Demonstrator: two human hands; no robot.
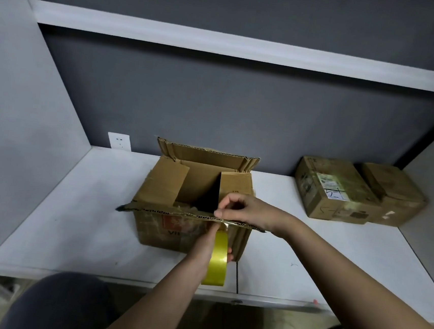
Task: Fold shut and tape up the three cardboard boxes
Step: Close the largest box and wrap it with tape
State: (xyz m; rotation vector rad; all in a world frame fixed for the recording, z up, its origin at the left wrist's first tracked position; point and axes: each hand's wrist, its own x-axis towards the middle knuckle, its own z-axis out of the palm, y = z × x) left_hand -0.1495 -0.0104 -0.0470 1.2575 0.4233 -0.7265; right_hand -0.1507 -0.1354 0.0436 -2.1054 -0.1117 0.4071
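Head view, open box: the cardboard box (193,202) sits on the white table (73,216) directly under both hands; its far flap stands up, the two side flaps lean inward, and the near flap juts out level toward the person.
Head view, left hand: the left hand (209,246) is wrapped around the yellow tape roll (218,260), just in front of the box's near wall and below the near flap.
Head view, right hand: the right hand (243,210) hovers over the near flap's edge, fingers curled and pinching at something small there, probably the tape's free end, though the strip itself is too thin to make out.
Head view, other boxes: two closed boxes, one (332,191) touching the next (393,194), lie well off to the right of the right hand, against the back wall.
Judged stage: the third box looks unfolded and untaped; tape is being started before the flaps are down.
Risk, tape: a short free end may slip from the pinch and stick back onto the roll.
Risk, flaps: taping onto the near flap while the side flaps stand proud could leave a gaping seam.
Risk, box: pulling the roll toward the person could drag the light box off the table edge.
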